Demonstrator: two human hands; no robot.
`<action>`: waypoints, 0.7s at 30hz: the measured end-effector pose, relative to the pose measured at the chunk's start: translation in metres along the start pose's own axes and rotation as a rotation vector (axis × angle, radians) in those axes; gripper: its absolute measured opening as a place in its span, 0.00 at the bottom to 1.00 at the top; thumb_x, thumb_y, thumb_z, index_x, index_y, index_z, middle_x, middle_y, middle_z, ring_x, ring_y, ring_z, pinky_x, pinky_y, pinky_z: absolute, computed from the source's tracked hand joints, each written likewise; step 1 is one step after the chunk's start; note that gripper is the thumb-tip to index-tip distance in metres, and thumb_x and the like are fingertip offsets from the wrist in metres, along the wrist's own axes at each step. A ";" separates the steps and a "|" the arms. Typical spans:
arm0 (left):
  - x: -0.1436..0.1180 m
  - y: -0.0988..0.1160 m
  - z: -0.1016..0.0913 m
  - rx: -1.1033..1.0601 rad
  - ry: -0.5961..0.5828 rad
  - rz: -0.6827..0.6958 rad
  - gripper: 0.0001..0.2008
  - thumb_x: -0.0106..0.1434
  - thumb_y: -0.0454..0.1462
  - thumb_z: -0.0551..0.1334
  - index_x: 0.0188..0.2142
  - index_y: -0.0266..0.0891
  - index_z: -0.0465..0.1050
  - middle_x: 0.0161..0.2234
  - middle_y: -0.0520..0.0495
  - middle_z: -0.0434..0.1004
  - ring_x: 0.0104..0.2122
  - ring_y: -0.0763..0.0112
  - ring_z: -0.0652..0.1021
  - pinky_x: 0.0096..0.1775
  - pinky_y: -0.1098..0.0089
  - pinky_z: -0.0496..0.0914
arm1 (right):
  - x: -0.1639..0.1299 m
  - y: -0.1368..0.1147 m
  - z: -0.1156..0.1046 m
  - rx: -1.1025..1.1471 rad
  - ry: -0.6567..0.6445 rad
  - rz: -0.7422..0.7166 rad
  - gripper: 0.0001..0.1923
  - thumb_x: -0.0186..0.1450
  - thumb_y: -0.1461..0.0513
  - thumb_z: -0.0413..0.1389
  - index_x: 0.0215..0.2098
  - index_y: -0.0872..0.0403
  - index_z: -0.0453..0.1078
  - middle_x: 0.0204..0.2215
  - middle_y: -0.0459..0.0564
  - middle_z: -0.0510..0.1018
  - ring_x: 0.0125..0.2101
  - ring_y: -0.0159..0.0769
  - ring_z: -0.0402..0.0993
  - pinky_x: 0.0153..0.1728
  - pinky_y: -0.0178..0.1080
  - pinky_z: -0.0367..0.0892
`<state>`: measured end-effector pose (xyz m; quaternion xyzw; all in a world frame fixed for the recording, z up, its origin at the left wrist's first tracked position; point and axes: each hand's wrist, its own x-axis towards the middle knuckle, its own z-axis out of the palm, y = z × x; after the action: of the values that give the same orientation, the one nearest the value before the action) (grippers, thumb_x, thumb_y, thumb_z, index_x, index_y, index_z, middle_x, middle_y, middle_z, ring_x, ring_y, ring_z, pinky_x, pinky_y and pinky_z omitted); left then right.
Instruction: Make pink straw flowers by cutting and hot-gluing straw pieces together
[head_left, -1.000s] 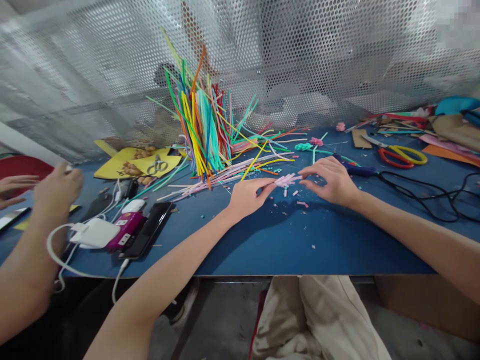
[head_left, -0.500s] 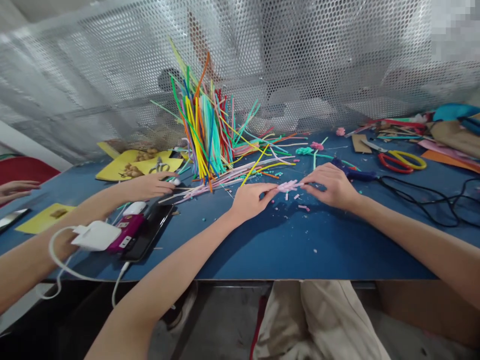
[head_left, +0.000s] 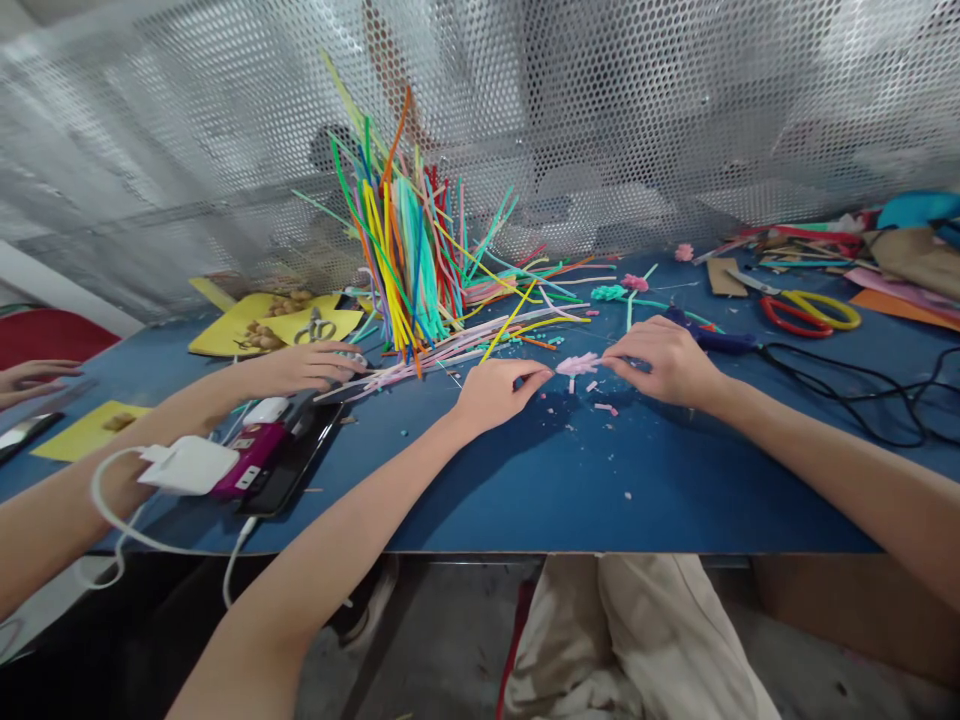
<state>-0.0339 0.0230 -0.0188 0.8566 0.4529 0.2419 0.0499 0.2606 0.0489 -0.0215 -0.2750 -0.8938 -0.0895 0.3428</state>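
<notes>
My right hand (head_left: pixel 664 360) pinches a small pink pipe-cleaner bundle (head_left: pixel 576 364) at its right end, just above the blue table (head_left: pixel 525 470). My left hand (head_left: pixel 496 390) rests on the table a little left of the bundle, fingers curled, its fingertips close to the bundle but apart from it. Small pink snippets (head_left: pixel 604 405) lie scattered below the bundle. A tall sheaf of coloured pipe cleaners (head_left: pixel 409 250) stands behind my left hand, with loose ones fanned out across the table.
Another person's hand (head_left: pixel 300 365) reaches to the loose pipe cleaners at the left. Phones and a white charger (head_left: pixel 191 465) lie at the front left. Red-and-yellow scissors (head_left: pixel 806 312), a black cable (head_left: pixel 847 385) and paper scraps lie at the right. A perforated metal screen (head_left: pixel 600 120) backs the table.
My left hand has let go of the pink bundle, which my right hand now holds alone. The other person's hand reached from the far left in to the loose pipe cleaners.
</notes>
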 end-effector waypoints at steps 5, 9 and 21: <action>0.003 -0.011 -0.003 -0.024 0.001 -0.024 0.18 0.73 0.49 0.56 0.43 0.46 0.83 0.32 0.52 0.84 0.27 0.72 0.79 0.30 0.72 0.65 | -0.004 0.028 -0.017 -0.093 0.048 0.087 0.10 0.72 0.57 0.55 0.39 0.49 0.78 0.35 0.47 0.84 0.37 0.41 0.78 0.41 0.46 0.65; 0.005 -0.019 -0.005 -0.034 0.016 -0.027 0.17 0.74 0.47 0.56 0.42 0.45 0.82 0.30 0.53 0.84 0.27 0.72 0.79 0.32 0.72 0.66 | -0.010 0.050 -0.028 -0.098 0.069 0.146 0.12 0.72 0.55 0.54 0.37 0.49 0.77 0.32 0.49 0.83 0.36 0.43 0.76 0.39 0.46 0.64; 0.004 -0.009 -0.003 -0.033 -0.035 0.136 0.16 0.75 0.45 0.55 0.48 0.43 0.81 0.42 0.49 0.85 0.43 0.68 0.83 0.44 0.71 0.71 | 0.005 -0.018 0.004 -0.001 -0.090 -0.081 0.11 0.72 0.57 0.55 0.37 0.52 0.78 0.32 0.47 0.83 0.34 0.36 0.75 0.39 0.42 0.62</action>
<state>-0.0400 0.0310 -0.0173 0.8885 0.3889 0.2371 0.0553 0.2453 0.0372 -0.0204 -0.2425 -0.9186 -0.0914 0.2984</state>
